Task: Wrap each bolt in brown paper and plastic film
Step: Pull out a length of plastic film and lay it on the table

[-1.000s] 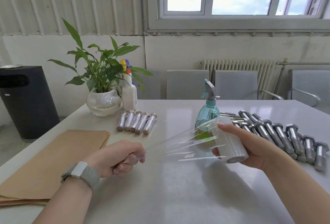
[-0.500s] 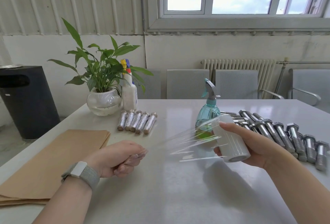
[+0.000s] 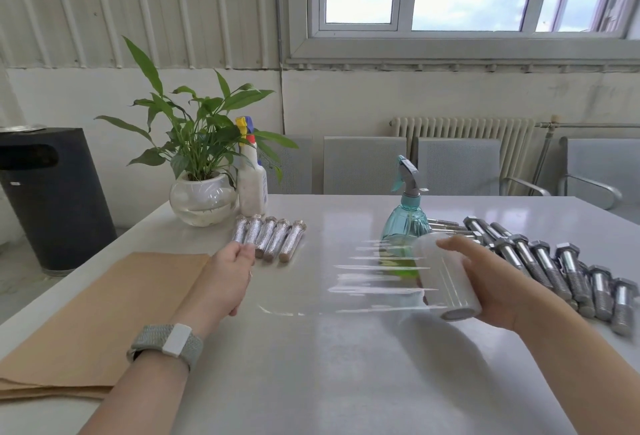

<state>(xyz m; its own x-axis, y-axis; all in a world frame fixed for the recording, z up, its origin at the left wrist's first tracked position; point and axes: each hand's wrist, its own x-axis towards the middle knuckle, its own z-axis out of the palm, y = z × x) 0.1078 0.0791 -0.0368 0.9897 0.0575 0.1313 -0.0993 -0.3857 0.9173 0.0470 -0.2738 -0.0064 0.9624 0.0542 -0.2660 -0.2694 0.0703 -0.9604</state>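
Clear plastic film (image 3: 363,282) now hangs slack from the roll (image 3: 446,278), gripped by right hand (image 3: 498,282); left hand (image 3: 228,278) has released it, fingers relaxed, setting the newly wrapped bolt (image 3: 242,235) beside wrapped bolts (image 3: 277,238) on the counter (image 3: 329,365).

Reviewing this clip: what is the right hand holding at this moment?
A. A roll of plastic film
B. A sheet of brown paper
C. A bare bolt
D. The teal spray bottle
A: the right hand grips the roll of plastic film, with film stretched out from it, while the spray bottle, bare bolts and brown paper lie untouched by it.
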